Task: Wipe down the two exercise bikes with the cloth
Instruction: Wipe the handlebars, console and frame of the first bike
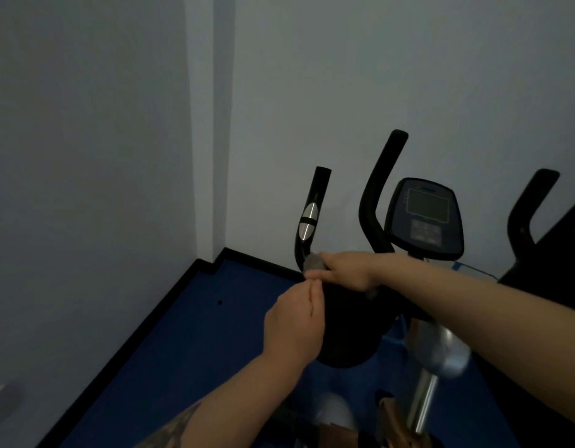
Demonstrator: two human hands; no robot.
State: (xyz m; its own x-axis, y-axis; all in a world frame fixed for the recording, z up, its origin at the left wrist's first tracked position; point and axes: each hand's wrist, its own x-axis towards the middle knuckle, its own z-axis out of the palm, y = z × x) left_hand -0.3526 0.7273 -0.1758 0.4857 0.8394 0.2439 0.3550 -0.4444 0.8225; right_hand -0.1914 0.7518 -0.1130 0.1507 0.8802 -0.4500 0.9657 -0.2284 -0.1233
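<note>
While the grey cloth [315,261] sits bunched against the base of the left handlebar [308,221], you're plainly mid-job on the near exercise bike [344,324], and nothing here tells me which parts are already clean. The console [423,218] and the taller bar [378,195] beside it look untouched by the cloth right now, and the second bike [544,240] at the right edge waits well apart from your hands, so I'd judge most of the wiping is still ahead. Your right hand [344,270] reaches across from the right, forearm stretched out, fingers curled round the cloth and pressing it to the bar. Your left hand [294,324] comes up from below, fingertips [313,286] pinched together at the cloth's lower edge, apparently nipping a corner, though the dim light makes that hard to confirm.
</note>
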